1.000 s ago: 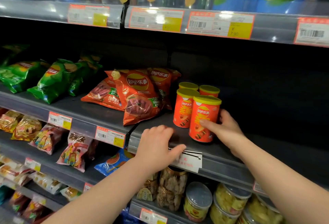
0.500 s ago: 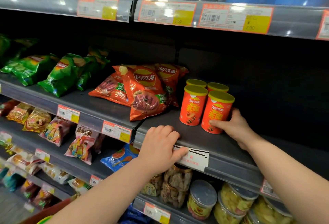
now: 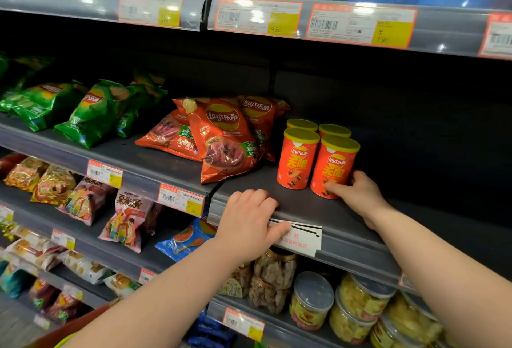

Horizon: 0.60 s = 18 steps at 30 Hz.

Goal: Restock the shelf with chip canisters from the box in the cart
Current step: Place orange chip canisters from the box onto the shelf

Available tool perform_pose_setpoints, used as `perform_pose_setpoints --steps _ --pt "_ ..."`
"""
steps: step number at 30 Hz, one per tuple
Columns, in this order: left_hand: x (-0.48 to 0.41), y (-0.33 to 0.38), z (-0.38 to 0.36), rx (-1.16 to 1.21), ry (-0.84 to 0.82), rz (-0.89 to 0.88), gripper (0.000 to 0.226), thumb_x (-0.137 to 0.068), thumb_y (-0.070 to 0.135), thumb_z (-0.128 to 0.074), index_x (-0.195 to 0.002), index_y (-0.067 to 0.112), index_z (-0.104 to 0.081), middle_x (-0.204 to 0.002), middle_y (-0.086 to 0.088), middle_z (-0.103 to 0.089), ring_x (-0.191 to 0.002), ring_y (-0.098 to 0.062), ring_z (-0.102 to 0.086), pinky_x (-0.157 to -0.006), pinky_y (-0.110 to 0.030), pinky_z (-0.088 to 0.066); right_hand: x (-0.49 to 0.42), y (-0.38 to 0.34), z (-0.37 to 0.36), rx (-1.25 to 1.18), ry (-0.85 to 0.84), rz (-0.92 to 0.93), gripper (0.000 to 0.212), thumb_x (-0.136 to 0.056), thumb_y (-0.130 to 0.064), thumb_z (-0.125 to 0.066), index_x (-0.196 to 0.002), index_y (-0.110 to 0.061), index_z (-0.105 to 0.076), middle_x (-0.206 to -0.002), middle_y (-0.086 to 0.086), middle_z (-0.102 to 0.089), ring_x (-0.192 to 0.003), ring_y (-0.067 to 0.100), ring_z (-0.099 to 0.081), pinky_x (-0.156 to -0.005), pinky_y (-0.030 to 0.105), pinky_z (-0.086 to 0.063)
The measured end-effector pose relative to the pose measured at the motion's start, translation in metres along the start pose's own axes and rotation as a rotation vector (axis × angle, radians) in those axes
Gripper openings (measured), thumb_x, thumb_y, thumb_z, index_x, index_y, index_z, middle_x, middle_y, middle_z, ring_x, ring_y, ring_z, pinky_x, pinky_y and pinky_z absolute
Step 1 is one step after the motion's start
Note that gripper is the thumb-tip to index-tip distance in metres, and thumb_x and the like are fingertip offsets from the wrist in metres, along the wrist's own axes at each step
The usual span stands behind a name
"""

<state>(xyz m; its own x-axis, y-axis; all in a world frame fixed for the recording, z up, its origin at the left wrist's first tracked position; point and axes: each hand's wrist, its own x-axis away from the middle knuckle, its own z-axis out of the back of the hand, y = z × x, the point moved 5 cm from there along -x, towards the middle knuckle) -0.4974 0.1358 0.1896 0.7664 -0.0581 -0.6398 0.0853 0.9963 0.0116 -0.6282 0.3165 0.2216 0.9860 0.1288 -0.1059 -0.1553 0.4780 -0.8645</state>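
Four orange chip canisters are standing upright in a tight two-by-two cluster on the dark shelf [image 3: 310, 203], just right of the orange chip bags [image 3: 221, 140]. The right hand [image 3: 357, 195] is wrapping around the lower part of the front-right canister [image 3: 333, 167], at its 4 o'clock side, thumb lying across the front. The left hand [image 3: 246, 223] is resting on the shelf's front lip at about 7 o'clock from the canisters, fingers curled over the edge, thumb touching a white label [image 3: 300, 237], gripping only the shelf edge.
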Motion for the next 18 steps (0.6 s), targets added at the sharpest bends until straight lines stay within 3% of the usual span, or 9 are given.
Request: perform_pose_setpoints --steps 5,9,12,18 --pt "0.002 -0.001 0.000 -0.012 -0.024 -0.026 0.048 -0.081 0.057 -0.041 -0.091 0.018 -0.068 -0.086 0.002 -0.061 -0.079 -0.021 -0.060 -0.074 -0.031 -0.031 0.012 -0.004 0.009 0.205 0.058 -0.094 0.062 -0.080 -0.032 -0.072 -0.130 -0.006 -0.048 -0.130 0.013 -0.053 -0.116 0.030 -0.053 -0.090 0.035 -0.044" --pt "0.004 -0.001 0.003 0.014 -0.060 -0.037 0.049 -0.079 0.056 -0.041 -0.095 0.018 -0.067 -0.088 0.003 -0.061 -0.082 -0.022 -0.058 -0.081 -0.033 -0.037 0.036 -0.018 0.010 0.508 -0.024 -0.080 0.053 -0.085 -0.040 -0.064 -0.128 -0.013 -0.048 -0.129 0.008 -0.050 -0.113 0.026 -0.053 -0.082 0.031 -0.042" --pt "0.011 0.000 0.007 0.036 -0.099 -0.057 0.054 -0.077 0.053 -0.043 -0.107 0.014 -0.066 -0.097 -0.002 -0.062 -0.093 -0.027 -0.060 -0.089 -0.042 -0.046 0.057 -0.029 -0.001 0.620 -0.041 0.090 0.045 -0.086 -0.041 -0.062 -0.124 -0.020 -0.051 -0.129 0.004 -0.049 -0.113 0.024 -0.052 -0.088 0.033 -0.043" --pt "0.037 -0.009 0.015 0.081 -0.121 -0.012 0.060 -0.075 0.048 -0.047 -0.122 0.011 -0.058 -0.125 -0.015 -0.056 -0.122 -0.040 -0.050 -0.098 -0.050 -0.044 0.106 -0.058 -0.044 0.829 -0.032 0.618 0.025 -0.087 -0.038 -0.057 -0.107 -0.024 -0.062 -0.113 -0.003 -0.057 -0.107 0.022 -0.051 -0.088 0.036 -0.043"
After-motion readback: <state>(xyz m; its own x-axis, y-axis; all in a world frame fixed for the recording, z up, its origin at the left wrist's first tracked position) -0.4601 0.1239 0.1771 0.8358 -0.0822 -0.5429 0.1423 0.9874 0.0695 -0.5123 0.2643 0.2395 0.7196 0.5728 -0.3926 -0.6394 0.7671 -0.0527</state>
